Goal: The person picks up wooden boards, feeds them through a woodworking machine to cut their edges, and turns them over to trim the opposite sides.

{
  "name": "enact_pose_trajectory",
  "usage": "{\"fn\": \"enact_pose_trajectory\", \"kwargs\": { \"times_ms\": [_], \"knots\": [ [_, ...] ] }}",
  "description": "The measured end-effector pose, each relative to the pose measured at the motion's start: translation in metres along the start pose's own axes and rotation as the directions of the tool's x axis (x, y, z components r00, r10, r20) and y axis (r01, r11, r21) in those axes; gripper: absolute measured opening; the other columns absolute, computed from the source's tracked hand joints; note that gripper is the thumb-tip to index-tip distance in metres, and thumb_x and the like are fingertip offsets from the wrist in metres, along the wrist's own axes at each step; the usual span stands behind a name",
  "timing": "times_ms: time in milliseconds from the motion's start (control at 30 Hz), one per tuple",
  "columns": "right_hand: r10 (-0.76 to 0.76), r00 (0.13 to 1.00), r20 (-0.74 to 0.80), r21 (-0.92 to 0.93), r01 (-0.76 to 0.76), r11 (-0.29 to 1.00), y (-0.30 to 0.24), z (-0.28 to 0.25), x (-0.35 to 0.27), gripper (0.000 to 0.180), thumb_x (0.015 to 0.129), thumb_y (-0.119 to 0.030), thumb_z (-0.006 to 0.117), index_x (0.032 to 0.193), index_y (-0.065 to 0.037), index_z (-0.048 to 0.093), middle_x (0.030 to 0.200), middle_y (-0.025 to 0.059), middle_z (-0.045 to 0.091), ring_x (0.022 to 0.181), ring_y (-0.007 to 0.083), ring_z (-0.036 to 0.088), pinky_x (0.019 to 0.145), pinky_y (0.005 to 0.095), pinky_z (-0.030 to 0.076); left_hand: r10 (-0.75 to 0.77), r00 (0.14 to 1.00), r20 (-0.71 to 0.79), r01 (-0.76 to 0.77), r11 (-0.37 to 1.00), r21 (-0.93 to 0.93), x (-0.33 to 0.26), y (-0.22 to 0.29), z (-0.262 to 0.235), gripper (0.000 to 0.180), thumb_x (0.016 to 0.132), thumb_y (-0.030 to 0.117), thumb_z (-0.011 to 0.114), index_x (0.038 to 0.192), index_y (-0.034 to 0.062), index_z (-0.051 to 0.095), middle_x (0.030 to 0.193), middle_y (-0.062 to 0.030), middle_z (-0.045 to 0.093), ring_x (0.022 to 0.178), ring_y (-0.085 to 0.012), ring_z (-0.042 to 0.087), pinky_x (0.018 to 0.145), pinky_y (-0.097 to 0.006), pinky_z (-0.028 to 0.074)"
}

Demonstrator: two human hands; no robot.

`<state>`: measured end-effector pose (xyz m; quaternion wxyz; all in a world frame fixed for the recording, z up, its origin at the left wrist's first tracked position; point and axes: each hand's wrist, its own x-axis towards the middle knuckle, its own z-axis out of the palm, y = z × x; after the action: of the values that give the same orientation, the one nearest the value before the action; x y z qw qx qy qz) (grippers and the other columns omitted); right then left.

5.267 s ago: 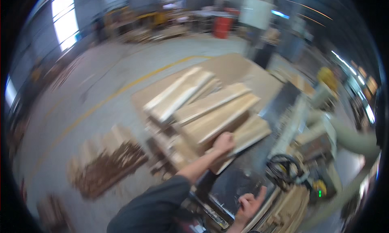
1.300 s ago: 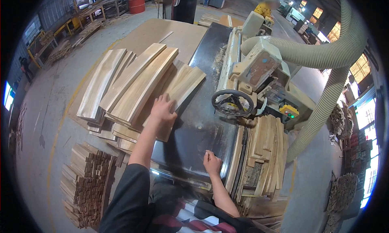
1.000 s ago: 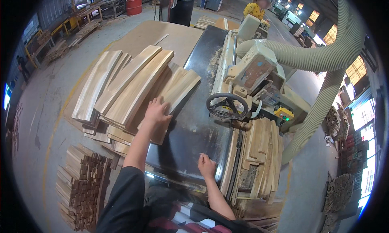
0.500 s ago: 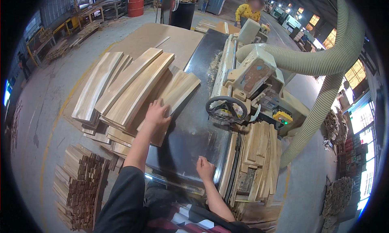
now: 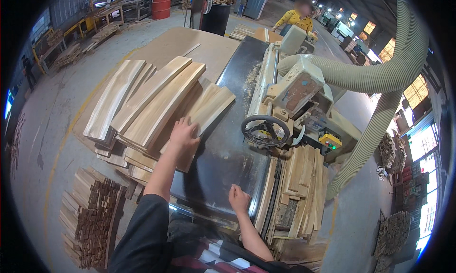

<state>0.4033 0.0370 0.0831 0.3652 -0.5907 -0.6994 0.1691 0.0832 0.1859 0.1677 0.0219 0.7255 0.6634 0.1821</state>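
My left hand (image 5: 184, 136) rests on a pale wooden board (image 5: 214, 108), fingers spread over its surface. That board lies aslant at the right side of a stack, partly on the dark metal machine table (image 5: 223, 161). Longer planks (image 5: 164, 99) are piled just left of it, overlapping at angles. Lower and to the right, my right hand (image 5: 239, 199) is curled into a loose fist over the table near its right edge, and nothing shows in it. Beyond it stands the woodworking machine (image 5: 297, 88), with a black handwheel (image 5: 266, 130) facing me.
A ribbed dust hose (image 5: 361, 72) arches over the machine. Wood strips (image 5: 301, 178) are stacked to the table's right, and small sticks (image 5: 97, 216) at lower left. A co-worker in yellow (image 5: 297, 21) stands at the machine's far end. Sawdust (image 5: 251, 78) lies beside the rollers.
The co-worker has shifted a little and an arm now reaches out to the left. Both my hands stay where they were; the view has moved very slightly.
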Motion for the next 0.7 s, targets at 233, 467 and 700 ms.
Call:
{"fn": "enact_pose_trajectory", "kwargs": {
  "times_ms": [233, 467, 700],
  "knots": [
    [-0.019, 0.999, -0.026, -0.018, 0.018, 1.0, 0.005, -0.001, -0.001, 0.017, 0.092, -0.019, 0.062, 0.099, -0.009, 0.072, 0.069, 0.0155, 0.067, 0.066, 0.0323, 0.069, 0.061, 0.0401, 0.054, 0.002, 0.999, -0.033, -0.003, 1.0, -0.009, 0.001, 0.01, -0.007, 0.06, 0.067, 0.039, 0.08, 0.119, 0.0151, 0.064, 0.137, -0.0217, 0.05, 0.129, -0.0372, 0.044, 0.104, -0.05, 0.038],
    [-0.035, 0.999, -0.007, -0.042, 0.034, 0.999, 0.005, -0.001, -0.001, 0.016, 0.091, -0.018, 0.061, 0.1, -0.009, 0.071, 0.069, 0.0147, 0.068, 0.063, 0.0308, 0.069, 0.058, 0.0393, 0.054, -0.058, 0.996, -0.07, 0.057, 0.998, -0.014, -0.001, 0.014, -0.012, 0.057, 0.063, 0.039, 0.081, 0.109, 0.0101, 0.064, 0.117, -0.0187, 0.054, 0.116, -0.0364, 0.048, 0.094, -0.048, 0.043],
    [-0.021, 1.0, 0.003, -0.021, 0.021, 1.0, 0.005, 0.0, -0.001, 0.017, 0.092, -0.019, 0.06, 0.1, -0.009, 0.071, 0.071, 0.0151, 0.069, 0.065, 0.0322, 0.069, 0.059, 0.0402, 0.054, -0.038, 0.993, -0.115, 0.037, 0.999, -0.017, -0.002, 0.009, -0.005, 0.057, 0.062, 0.039, 0.081, 0.108, 0.0101, 0.064, 0.114, -0.0181, 0.055, 0.112, -0.036, 0.048, 0.091, -0.047, 0.044]
  ]
}}
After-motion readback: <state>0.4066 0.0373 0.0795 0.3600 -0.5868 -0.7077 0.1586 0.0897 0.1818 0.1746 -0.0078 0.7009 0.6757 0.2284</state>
